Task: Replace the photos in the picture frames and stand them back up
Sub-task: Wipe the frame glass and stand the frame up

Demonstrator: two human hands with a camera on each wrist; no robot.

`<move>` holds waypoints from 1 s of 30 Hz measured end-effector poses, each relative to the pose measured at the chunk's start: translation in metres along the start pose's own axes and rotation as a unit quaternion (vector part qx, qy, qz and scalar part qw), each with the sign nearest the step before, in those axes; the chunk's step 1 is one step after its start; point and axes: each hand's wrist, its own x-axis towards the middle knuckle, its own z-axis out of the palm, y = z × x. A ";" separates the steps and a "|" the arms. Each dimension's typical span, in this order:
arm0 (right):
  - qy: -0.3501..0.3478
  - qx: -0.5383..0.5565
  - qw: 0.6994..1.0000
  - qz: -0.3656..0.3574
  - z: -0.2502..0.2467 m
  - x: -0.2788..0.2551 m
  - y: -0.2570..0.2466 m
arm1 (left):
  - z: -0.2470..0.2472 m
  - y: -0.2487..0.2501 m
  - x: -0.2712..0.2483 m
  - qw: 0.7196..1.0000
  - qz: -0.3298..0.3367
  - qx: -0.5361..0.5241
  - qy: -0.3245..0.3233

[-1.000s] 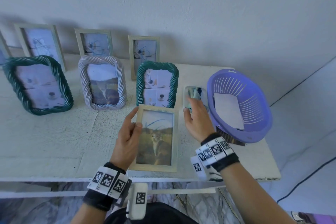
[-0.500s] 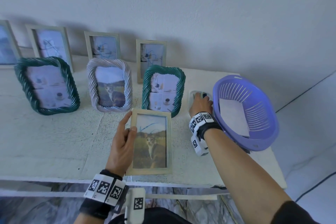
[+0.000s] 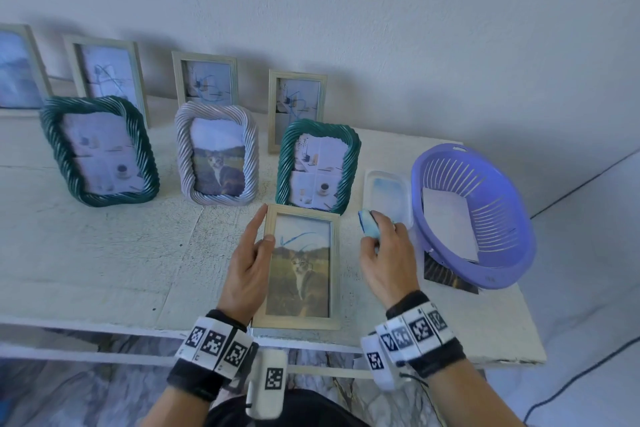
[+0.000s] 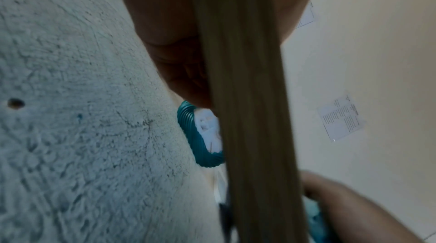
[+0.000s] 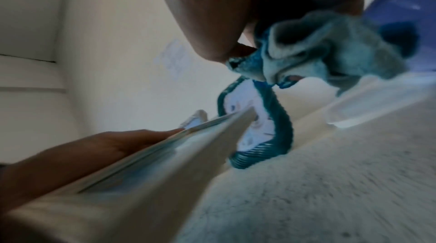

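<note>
A beige wooden frame (image 3: 299, 267) with a cat photo and a blue scribble on its glass is tilted up at the table's front edge. My left hand (image 3: 258, 236) grips its left side, thumb on the front and index finger straight along the edge. The left wrist view shows the frame's edge (image 4: 247, 116) close up. Just right of the frame's top corner, my right hand (image 3: 377, 232) grips a bunched blue cloth (image 3: 369, 227), and the cloth (image 5: 330, 51) hangs from the fingers in the right wrist view. The cloth is apart from the glass.
A clear plastic tray (image 3: 388, 191) lies beyond my right hand. A purple basket (image 3: 485, 281) with white paper stands at the right. A green twisted frame (image 3: 317, 166) stands right behind the held frame. A silver one (image 3: 216, 152), another green one (image 3: 100, 149) and several beige frames stand further back.
My right hand reached into the clear tray, took hold of the blue cloth and drew back toward the held frame. My left hand kept hold of the frame.
</note>
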 end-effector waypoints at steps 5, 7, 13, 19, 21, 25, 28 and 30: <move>0.029 0.003 0.987 -0.160 -0.005 -0.022 -0.029 | 0.010 0.007 -0.006 1.000 0.029 0.011 0.001; 0.001 -0.041 0.986 -0.161 0.001 -0.023 -0.032 | 0.013 0.008 -0.008 0.999 0.039 0.021 0.007; -0.017 -0.059 0.985 -0.164 0.014 -0.028 -0.040 | 0.016 0.005 -0.011 0.997 0.055 0.057 0.024; -0.079 -0.055 0.967 -0.238 0.003 -0.034 -0.037 | 0.014 0.007 -0.012 0.994 0.072 0.077 0.029; -0.051 -0.076 0.974 -0.207 0.003 -0.020 -0.033 | 0.018 0.007 -0.013 0.993 0.075 0.082 0.028; -0.059 -0.034 0.977 -0.200 0.005 -0.032 -0.044 | 0.018 0.005 -0.009 0.993 0.075 0.089 0.028; -0.101 -0.018 0.964 -0.245 -0.001 -0.040 -0.044 | 0.016 0.005 -0.011 0.993 0.074 0.083 0.029; -0.084 -0.031 0.967 -0.240 -0.002 -0.027 -0.039 | 0.020 0.007 -0.012 0.993 0.080 0.079 0.028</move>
